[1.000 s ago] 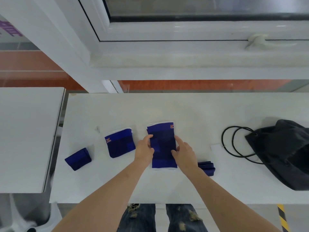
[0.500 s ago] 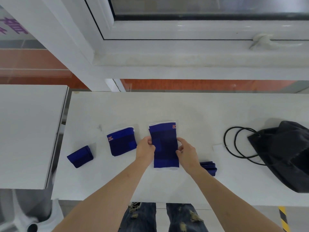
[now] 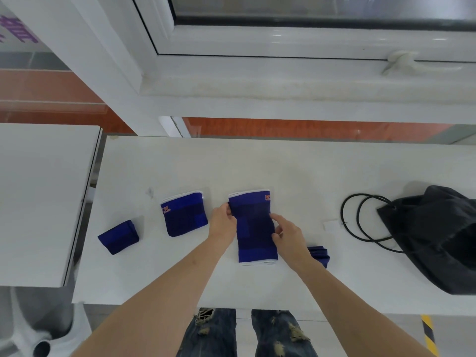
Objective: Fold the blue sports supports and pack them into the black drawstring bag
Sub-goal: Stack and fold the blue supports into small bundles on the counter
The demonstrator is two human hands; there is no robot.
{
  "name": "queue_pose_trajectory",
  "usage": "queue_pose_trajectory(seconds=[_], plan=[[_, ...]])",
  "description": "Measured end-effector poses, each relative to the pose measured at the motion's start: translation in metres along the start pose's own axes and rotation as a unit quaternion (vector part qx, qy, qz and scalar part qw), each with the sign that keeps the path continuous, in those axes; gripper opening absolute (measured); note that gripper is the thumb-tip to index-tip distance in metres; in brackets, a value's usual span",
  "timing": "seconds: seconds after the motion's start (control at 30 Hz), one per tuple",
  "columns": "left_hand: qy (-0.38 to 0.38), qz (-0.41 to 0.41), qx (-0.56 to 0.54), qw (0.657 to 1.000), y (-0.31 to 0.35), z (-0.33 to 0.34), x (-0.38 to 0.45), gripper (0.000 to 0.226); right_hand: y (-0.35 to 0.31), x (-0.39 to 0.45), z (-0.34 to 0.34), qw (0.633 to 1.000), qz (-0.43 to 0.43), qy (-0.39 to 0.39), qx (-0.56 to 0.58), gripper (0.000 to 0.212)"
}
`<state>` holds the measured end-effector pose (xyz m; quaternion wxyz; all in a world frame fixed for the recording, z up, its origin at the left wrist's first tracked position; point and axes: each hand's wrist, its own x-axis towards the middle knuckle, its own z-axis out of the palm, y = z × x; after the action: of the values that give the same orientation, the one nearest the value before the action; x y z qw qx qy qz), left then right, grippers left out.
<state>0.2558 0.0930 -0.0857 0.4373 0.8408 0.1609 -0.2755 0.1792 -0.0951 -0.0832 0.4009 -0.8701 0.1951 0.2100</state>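
The task is near its middle, as I judge it. A long blue support (image 3: pixel 255 225) lies flat on the white table (image 3: pixel 296 171), close to the front edge. The left hand (image 3: pixel 222 222) pinches its left side; the right hand (image 3: pixel 287 235) pinches its right side. Two folded supports (image 3: pixel 118 237) (image 3: pixel 319 255) wait near the front edge, and one short support (image 3: pixel 184 217) lies flat, not folded. The black drawstring bag (image 3: pixel 438 238) lies at the right edge; nothing visibly goes into it yet.
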Motion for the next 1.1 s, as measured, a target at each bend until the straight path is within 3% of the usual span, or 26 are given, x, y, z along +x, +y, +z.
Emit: queue_pose_trajectory(seconds=[0.33, 0.53, 0.77, 0.9, 1.1], plan=[[-0.016, -0.012, -0.038, 0.999, 0.001, -0.002, 0.003, 0.038, 0.002, 0.000, -0.003, 0.999, 0.005, -0.007, -0.036, 0.057], [-0.040, -0.046, -0.111, 0.992, -0.028, 0.014, 0.024, 0.037, -0.017, 0.012, -0.002, 0.998, 0.047, 0.050, 0.015, 0.044], [-0.075, -0.096, -0.204, 0.971, 0.028, 0.002, -0.013, 0.022, -0.024, 0.020, -0.004, 0.997, 0.058, 0.037, 0.047, 0.035], [-0.080, -0.074, -0.146, 0.983, 0.039, 0.001, -0.025, 0.026, -0.026, 0.016, -0.005, 0.995, 0.067, 0.029, 0.073, 0.032], [-0.087, 0.012, -0.112, 0.990, 0.048, -0.004, -0.040, 0.021, -0.052, 0.013, -0.028, 0.969, 0.068, 0.044, 0.235, 0.035]])
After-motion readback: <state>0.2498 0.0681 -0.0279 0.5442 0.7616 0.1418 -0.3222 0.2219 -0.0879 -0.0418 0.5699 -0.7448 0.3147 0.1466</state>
